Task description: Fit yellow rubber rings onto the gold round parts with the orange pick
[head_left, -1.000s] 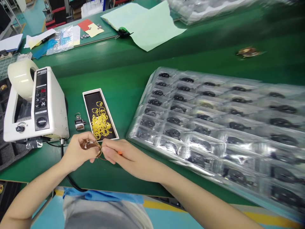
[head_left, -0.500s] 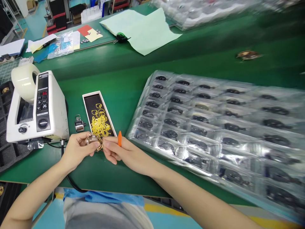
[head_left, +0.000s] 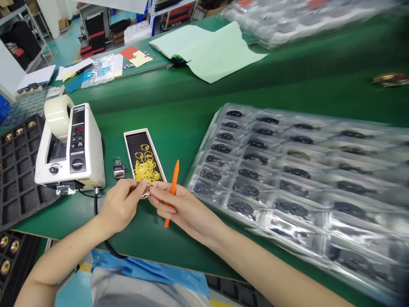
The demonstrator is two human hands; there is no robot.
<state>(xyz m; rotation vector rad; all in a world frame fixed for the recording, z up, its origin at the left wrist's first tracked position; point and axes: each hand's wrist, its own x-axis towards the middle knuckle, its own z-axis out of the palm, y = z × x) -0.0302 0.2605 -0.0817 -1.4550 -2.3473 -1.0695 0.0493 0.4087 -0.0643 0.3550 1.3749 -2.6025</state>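
A small gold-rimmed round part [head_left: 145, 192], like a watch case, is pinched in the fingers of my left hand [head_left: 120, 204]. My right hand [head_left: 174, 202] touches its right side with the fingertips and also holds an orange pen-like tool [head_left: 175, 179], which stands up between the fingers. Just beyond the hands lies a white-rimmed black box [head_left: 129, 147] with many thin yellow rings [head_left: 145, 168] in it. Left of the box is a small metal counter [head_left: 119, 169]. My fingers partly hide the gold-rimmed part.
A white tape dispenser [head_left: 87, 140] stands at the left beside a black compartment tray [head_left: 27, 157]. Clear plastic trays [head_left: 271, 196] with dark parts cover the right. Green paper [head_left: 220, 55] lies at the back, and another gold part [head_left: 390, 79] at the far right.
The view has shifted, so things on the table appear further right. The gold-rimmed part has turned and is more covered by my fingers. The orange tool now shows along its length, tilted.
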